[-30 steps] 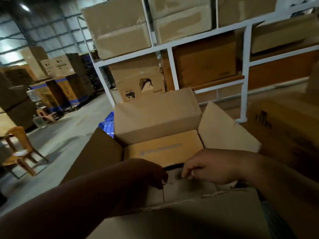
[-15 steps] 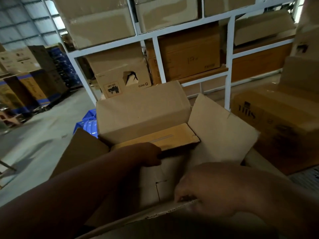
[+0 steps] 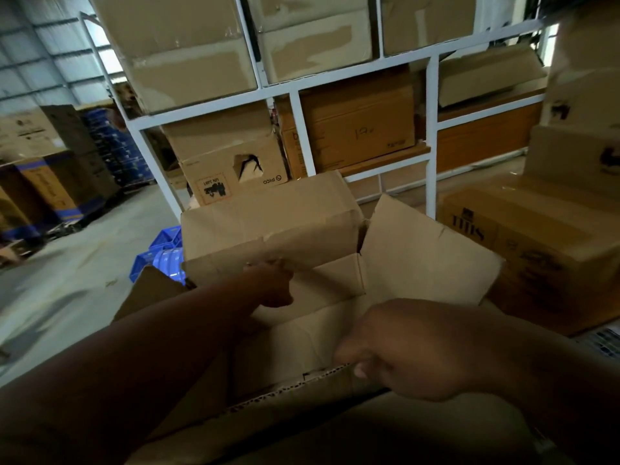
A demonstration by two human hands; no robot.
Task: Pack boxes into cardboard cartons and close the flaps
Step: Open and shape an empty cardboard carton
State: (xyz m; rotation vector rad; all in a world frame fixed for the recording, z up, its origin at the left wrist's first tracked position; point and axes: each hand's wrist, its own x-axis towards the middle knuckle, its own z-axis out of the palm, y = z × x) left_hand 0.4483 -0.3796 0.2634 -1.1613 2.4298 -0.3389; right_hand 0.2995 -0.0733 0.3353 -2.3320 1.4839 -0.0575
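**Both hands on the carton flaps**

The open carton (image 3: 335,330) sits right in front of you, below the white shelving (image 3: 295,129). Your left hand (image 3: 273,285) is curled around the lower edge of the far flap (image 3: 268,226). Your right hand (image 3: 402,350) pinches the near flap (image 3: 285,397) at its torn edge. The right flap (image 3: 429,253) stands open.

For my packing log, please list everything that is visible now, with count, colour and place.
open carton: one, brown, centre, flaps up
far flap: one, brown, behind the opening
right flap: one, brown, standing at right
rack: one, white, behind the carton
stored cartons: several, brown, on the rack
printed carton: one, brown, right side
crates: blue, count unclear, floor at left
left hand: gripping the far flap
right hand: closed on the near edge
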